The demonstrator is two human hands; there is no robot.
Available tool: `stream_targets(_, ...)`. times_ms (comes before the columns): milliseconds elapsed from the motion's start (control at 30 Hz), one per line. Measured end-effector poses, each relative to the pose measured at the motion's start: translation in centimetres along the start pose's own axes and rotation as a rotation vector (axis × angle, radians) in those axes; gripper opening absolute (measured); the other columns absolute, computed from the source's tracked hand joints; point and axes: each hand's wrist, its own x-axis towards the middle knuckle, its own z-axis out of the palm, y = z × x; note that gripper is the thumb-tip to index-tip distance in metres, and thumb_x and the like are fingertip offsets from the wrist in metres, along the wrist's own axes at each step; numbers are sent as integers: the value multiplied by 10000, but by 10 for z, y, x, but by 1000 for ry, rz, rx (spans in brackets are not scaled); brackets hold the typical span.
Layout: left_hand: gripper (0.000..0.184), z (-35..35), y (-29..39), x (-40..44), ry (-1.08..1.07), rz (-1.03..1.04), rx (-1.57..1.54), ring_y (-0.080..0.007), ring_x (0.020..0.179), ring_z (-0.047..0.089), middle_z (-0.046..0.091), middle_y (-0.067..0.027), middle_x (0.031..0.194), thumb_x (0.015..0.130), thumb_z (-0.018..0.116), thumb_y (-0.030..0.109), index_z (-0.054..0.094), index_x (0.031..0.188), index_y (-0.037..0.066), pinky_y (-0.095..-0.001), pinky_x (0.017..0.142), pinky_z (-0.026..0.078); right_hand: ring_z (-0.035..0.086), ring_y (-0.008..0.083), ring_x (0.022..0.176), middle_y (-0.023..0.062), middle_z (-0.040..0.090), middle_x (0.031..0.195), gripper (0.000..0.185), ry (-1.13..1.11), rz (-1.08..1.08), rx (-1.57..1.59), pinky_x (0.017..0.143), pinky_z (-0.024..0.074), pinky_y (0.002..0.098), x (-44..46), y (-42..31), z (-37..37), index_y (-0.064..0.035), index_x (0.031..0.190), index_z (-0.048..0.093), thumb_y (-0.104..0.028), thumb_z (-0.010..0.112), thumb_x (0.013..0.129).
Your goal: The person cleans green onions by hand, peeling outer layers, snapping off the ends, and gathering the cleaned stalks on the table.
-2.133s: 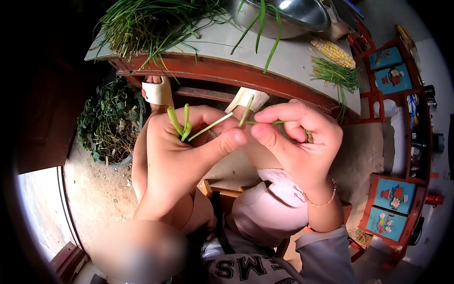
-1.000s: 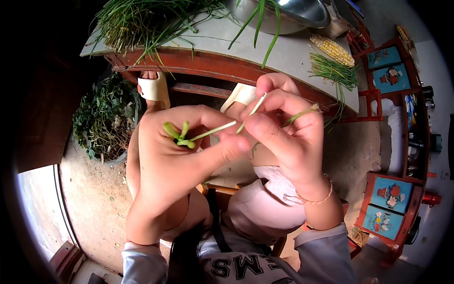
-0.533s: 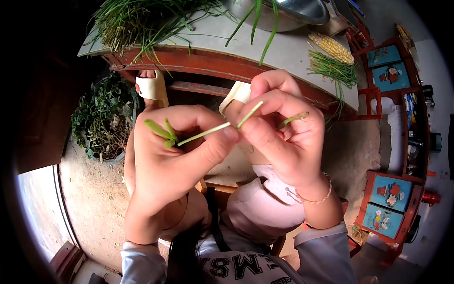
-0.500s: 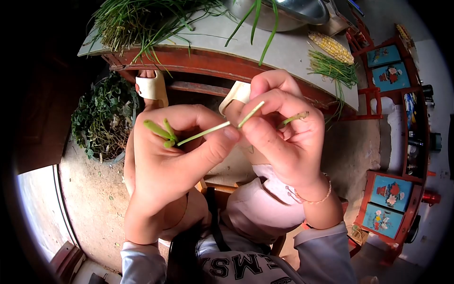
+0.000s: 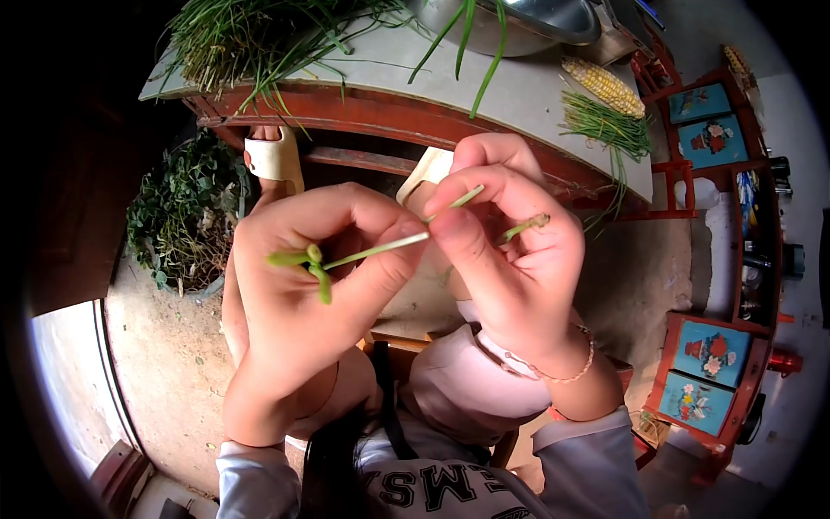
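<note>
In front of my lap, both hands are raised with their fingertips close together. My left hand is closed in a pinch around a chive stalk; its pale end points right and its green leaf ends stick out by the palm. My right hand is closed on thin green chive pieces. One pale green piece pokes up past the thumb, and a brownish stub shows behind the fingers. Where the fingertips meet, I cannot tell whether the stalks touch.
Beyond my hands stands a table with a heap of chives, a metal bowl, a corn cob and a small chive bundle. Leafy greens fill a container on the floor at left. Painted cabinets stand at right.
My hands have shifted slightly and turned. The left stalk's pale end now lies in front of the right fingertips, and its green ends have swung downward. The right pieces have moved a little left.
</note>
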Motion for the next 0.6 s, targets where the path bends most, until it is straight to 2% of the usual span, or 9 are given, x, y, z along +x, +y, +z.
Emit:
stream_targets(67, 44, -1, 0, 0, -28, 8, -14, -20, 572, 459, 561, -4, 634, 704, 614, -5, 577, 699, -28, -149, 500, 352, 482, 61, 695, 70, 412, 926, 71, -11, -16, 10, 540, 417, 160, 0, -1, 1, 46, 822, 546, -5, 572, 781)
stream_targets(167, 58, 1, 2, 0, -58, -10, -10, -29, 586, 476, 566, -16, 641, 725, 592, -1, 563, 684, -31, -156, 509, 364, 514, 99, 746, 87, 404, 937, 65, -40, 8, 29, 614, 466, 202, 0, -4, 2, 69, 814, 530, 20, 556, 781)
stream_targets(267, 71, 1, 1, 1, -80, 13, -79, -36, 590, 480, 566, -25, 644, 745, 567, 0, 553, 684, -35, -164, 520, 373, 509, 98, 743, 92, 409, 930, 56, -48, 30, 20, 606, 469, 206, 0, -7, 2, 69, 807, 529, 34, 555, 771)
stream_targets(467, 106, 0, 1, 2, -119, -65, -166, -43, 587, 477, 547, -22, 625, 757, 543, 0, 518, 658, -28, -173, 528, 378, 511, 102, 742, 98, 417, 922, 67, -50, -27, -50, 604, 464, 197, 1, -5, 2, 59, 790, 534, 92, 541, 732)
stream_targets(600, 115, -1, 2, 3, -151, -101, -147, -33, 566, 448, 529, -5, 607, 758, 530, 4, 516, 645, -15, -169, 502, 345, 509, 99, 740, 95, 417, 923, 86, -49, -25, -72, 602, 459, 195, 1, -5, 3, 55, 777, 534, 117, 521, 720)
